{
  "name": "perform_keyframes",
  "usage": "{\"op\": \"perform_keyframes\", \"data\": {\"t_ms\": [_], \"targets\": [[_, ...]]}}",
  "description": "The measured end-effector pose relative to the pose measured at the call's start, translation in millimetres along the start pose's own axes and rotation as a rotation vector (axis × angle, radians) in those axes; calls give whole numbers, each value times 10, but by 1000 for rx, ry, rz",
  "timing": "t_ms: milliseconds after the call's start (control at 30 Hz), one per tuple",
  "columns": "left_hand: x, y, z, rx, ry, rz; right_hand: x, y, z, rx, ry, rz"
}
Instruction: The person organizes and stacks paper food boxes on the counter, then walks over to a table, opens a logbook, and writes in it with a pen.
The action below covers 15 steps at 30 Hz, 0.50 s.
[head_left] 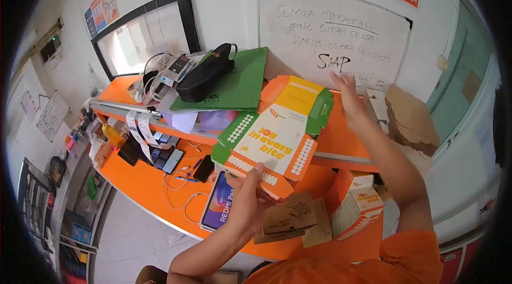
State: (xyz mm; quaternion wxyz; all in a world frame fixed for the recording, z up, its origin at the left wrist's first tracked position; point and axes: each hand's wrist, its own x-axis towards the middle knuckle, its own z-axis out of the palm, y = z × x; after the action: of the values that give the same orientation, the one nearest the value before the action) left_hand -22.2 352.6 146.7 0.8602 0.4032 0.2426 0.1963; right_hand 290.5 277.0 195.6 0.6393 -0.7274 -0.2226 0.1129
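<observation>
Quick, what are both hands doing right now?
Left hand: closed on the lower edge of the printed carton, thumb on top.
Right hand: open, raised beside the carton, nothing visible in it.

I wear a plain orange shirt (341,268), its creased cloth showing toward five o'clock. The short right sleeve (408,252) ends above my elbow; my left hand (248,196) and right hand (349,97) are bare.

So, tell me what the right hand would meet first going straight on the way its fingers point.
The right hand would probably meet the whiteboard; how far off is unclear.
</observation>
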Motion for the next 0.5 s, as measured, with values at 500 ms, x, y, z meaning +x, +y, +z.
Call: {"op": "perform_keyframes", "data": {"t_ms": [500], "targets": [[631, -40, 689, -103, 113, 165, 1116, 782, 942, 724, -397, 150]]}}
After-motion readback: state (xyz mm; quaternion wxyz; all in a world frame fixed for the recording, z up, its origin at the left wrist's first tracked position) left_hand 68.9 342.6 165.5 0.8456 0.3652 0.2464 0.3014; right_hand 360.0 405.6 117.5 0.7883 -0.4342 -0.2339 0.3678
